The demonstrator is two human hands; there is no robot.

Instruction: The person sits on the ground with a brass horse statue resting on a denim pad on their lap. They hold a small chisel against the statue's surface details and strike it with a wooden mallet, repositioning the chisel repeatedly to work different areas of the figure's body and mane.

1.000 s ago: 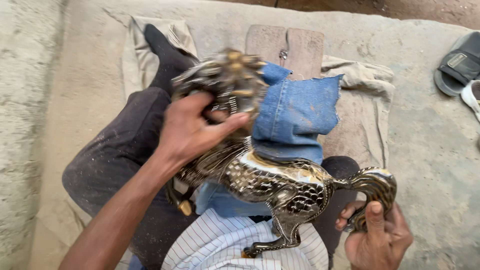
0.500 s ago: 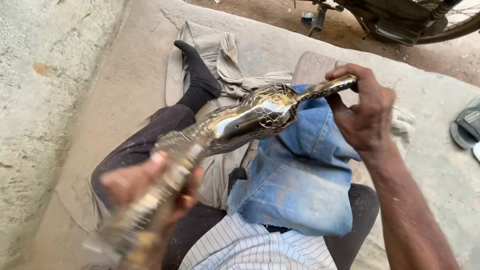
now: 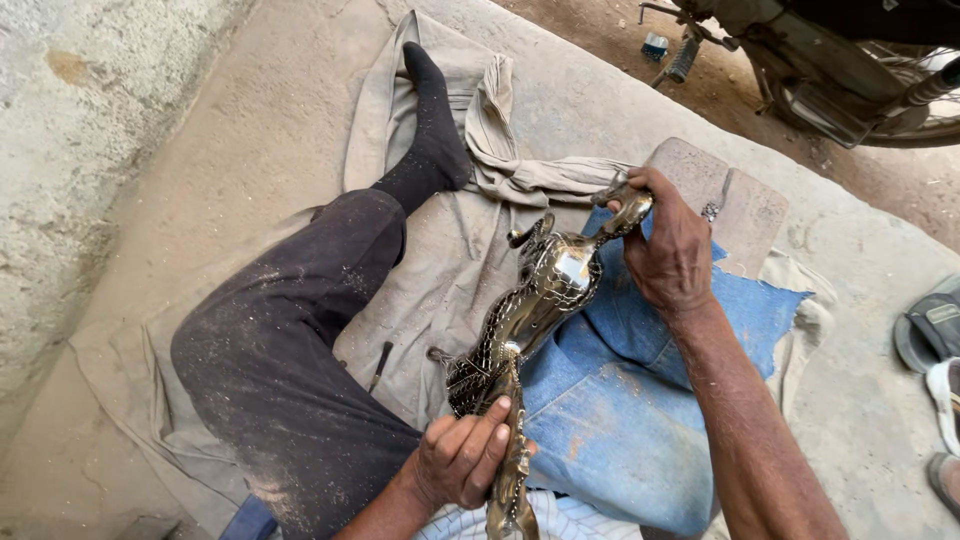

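Two hands are wrapped around one shiny brass horse figurine (image 3: 535,300), which is held lengthwise across the middle of the frame, above a blue denim cloth (image 3: 620,420) spread over the lap. The left hand (image 3: 462,460), at the lower centre, is closed around the figurine's near end, fingers curled over the metal. The right hand (image 3: 668,245), right of centre, is closed on the far, narrower end, with the thumb laid along it. The figurine is tilted from lower centre up toward the upper right.

A leg in dusty dark trousers (image 3: 290,350) and a black sock (image 3: 432,140) is stretched toward the upper middle, resting on a beige cloth (image 3: 440,250) laid over the concrete floor (image 3: 250,120). A small dark tool (image 3: 380,365) is seen lying on that cloth beside the leg. A flat wooden block (image 3: 735,205) sits just beyond the right hand. Part of a motorcycle (image 3: 830,60) is seen at the upper right, and sandals (image 3: 935,330) at the right edge.
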